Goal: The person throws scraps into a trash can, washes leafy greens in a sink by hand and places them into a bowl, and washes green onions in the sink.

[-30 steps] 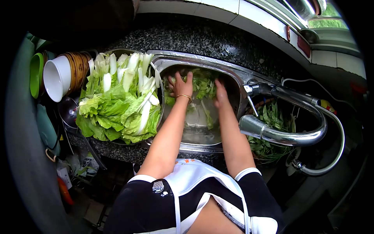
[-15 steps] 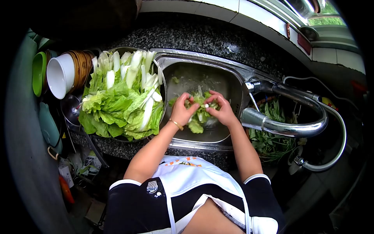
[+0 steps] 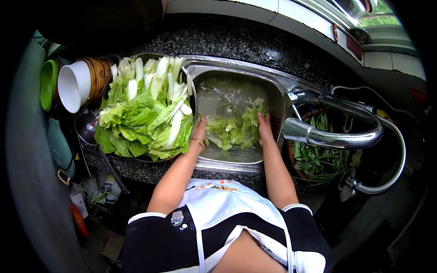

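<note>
Loose green leaf pieces [image 3: 234, 129] float in water in the steel sink [image 3: 227, 167], spread between my two hands. At the basin's left side, my left hand [image 3: 199, 131] is beside the leaves, its fingers stretched out and partly hidden. My right hand [image 3: 265, 128] is at the right edge of the leaves, fingers extended and touching the outermost pieces. Neither hand grips anything. A large heap of leafy greens with white stalks [image 3: 145, 109] sits just left of my left hand, in a container largely covered by the leaves.
A chrome faucet [image 3: 337, 139] curves over the right side of the sink. Below it lies a basket of dark herbs [image 3: 318, 154]. To the left are a white bowl [image 3: 74, 88], brown stacked bowls [image 3: 96, 79], a green bowl [image 3: 48, 85] and a metal ladle [image 3: 85, 128].
My hands have parted from the middle of the sink, the left going left and the right slightly right. The leaf pieces they were handling are now spread wider in the water.
</note>
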Motion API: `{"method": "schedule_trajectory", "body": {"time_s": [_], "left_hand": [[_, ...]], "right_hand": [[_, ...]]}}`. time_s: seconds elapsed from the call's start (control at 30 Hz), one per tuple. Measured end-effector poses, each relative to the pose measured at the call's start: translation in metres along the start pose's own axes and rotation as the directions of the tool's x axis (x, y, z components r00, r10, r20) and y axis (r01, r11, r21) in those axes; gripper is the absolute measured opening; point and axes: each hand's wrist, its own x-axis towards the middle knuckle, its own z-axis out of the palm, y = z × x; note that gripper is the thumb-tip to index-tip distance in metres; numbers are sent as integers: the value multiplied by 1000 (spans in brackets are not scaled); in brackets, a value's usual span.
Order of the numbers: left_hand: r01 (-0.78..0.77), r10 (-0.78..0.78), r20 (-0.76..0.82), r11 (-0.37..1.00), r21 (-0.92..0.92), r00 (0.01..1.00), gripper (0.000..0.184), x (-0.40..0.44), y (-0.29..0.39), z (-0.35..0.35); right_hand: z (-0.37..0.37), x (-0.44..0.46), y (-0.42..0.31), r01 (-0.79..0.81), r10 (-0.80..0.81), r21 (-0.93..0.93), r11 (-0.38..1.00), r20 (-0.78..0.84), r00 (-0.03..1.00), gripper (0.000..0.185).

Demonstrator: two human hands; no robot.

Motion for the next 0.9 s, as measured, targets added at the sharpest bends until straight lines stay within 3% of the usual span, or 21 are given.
{"method": "schedule_trajectory", "body": {"time_s": [0.03,0.07,0.13,0.17,0.2,0.27,0.3,0.47,0.53,0.6,0.67,0.73,0.8,0.9], "left_hand": [[140,-140,9,987,-77,990,66,1,3,4],[140,-140,9,987,-77,990,66,14,-4,5],[407,-373,209,900,-153,904,62,47,-25,7],[453,-431,158,878,-157,889,54,32,-11,21],[448,-426,156,880,-159,891,54,27,-11,26],[412,-294,442,889,-198,847,49,14,-10,30],[391,-281,452,904,-170,847,46,4,-4,32],[316,-170,536,929,-192,827,45,-34,1,36],[306,-91,584,910,-281,807,46,-51,4,42],[266,-69,566,925,-273,821,49,-75,16,48],[207,-8,576,937,-280,818,53,-93,24,50],[199,16,615,939,-280,788,56,-110,35,48],[66,112,650,968,-243,752,55,-123,37,45],[-41,232,656,955,-292,718,56,-139,34,39]], "right_hand": [[0,14,11,11,-3,-81,997,96,995,68],[3,16,14,11,-3,-81,997,96,995,68],[19,13,17,-88,158,-293,952,226,961,66],[28,-9,-3,-217,276,-238,947,254,927,59],[31,-16,-6,-212,272,-238,948,258,927,59],[34,-28,-11,-268,223,-19,963,618,754,52],[35,-36,-13,-274,222,-16,962,634,741,44],[25,-67,-16,-235,147,44,971,667,730,47],[22,-75,-10,-7,-47,89,996,593,804,49],[22,-87,-19,73,-122,108,992,583,803,50],[23,-98,-26,238,-294,175,956,495,817,51],[24,-111,-38,279,-314,146,949,468,826,50],[26,-124,-45,397,-453,219,891,393,800,52],[31,-142,-57,424,-511,298,855,344,788,56]]}}
